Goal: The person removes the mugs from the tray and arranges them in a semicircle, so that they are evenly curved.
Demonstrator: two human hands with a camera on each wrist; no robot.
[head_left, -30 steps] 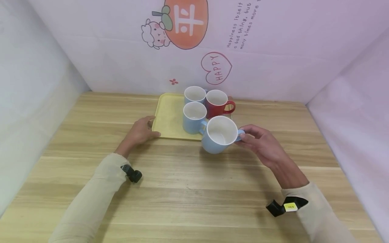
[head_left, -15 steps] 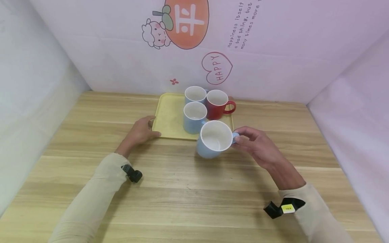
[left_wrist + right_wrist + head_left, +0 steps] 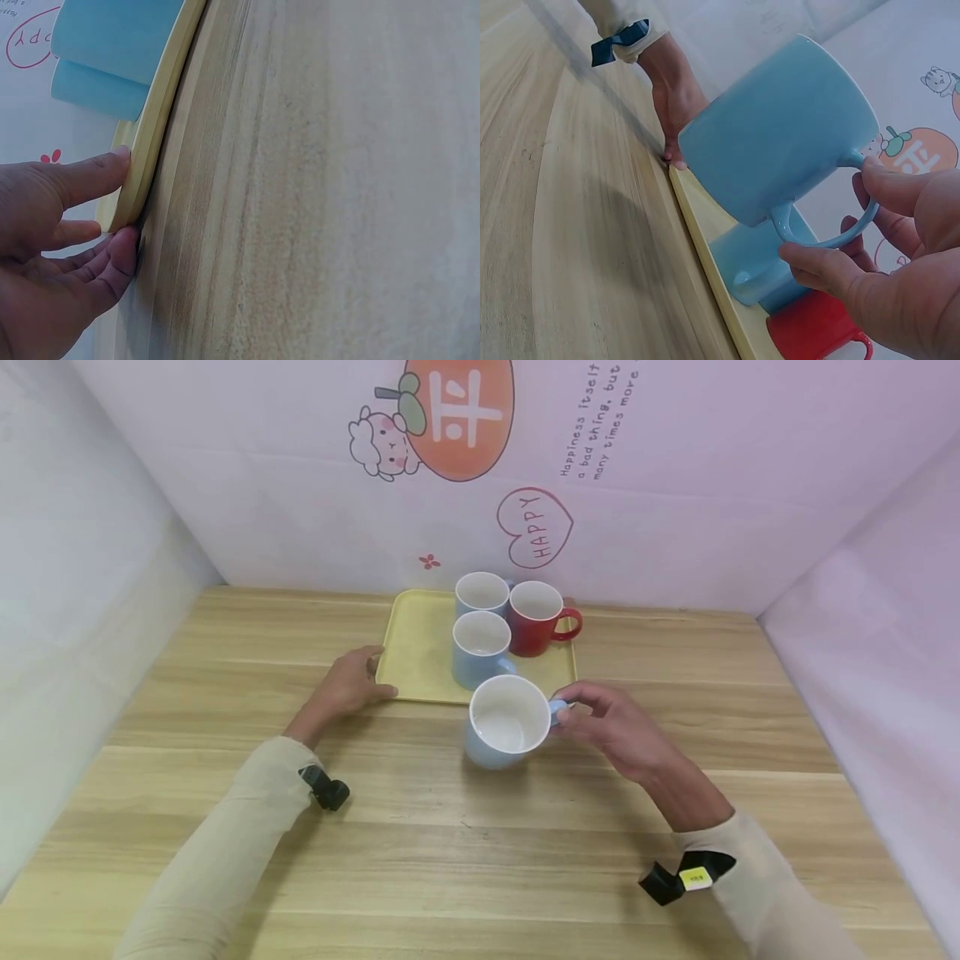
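My right hand [image 3: 618, 731] pinches the handle of a light-blue mug [image 3: 491, 747], white inside. The mug is tilted in the air in front of the yellow tray [image 3: 420, 652], its shadow on the table below. Close up in the right wrist view, thumb and fingers are round the handle [image 3: 840, 238]. At the tray's left end my left hand [image 3: 347, 683] grips the edge, thumb on the rim [image 3: 154, 127] and fingers at its underside. Two more light-blue mugs, a rear one [image 3: 480, 589] and a front one [image 3: 474, 664], stand upright on the tray beside a red mug [image 3: 532, 628].
The tray lies near the back of a wooden table [image 3: 420, 877], just before a printed white cloth backdrop [image 3: 300, 510]. White cloth walls, left [image 3: 82, 593] and right [image 3: 877, 635], border the table. The red mug's handle points right.
My right hand has moved left and toward me with the light-blue mug, uncovering more of the tray's front right and the front mug's handle. The left hand has stayed on the tray edge.
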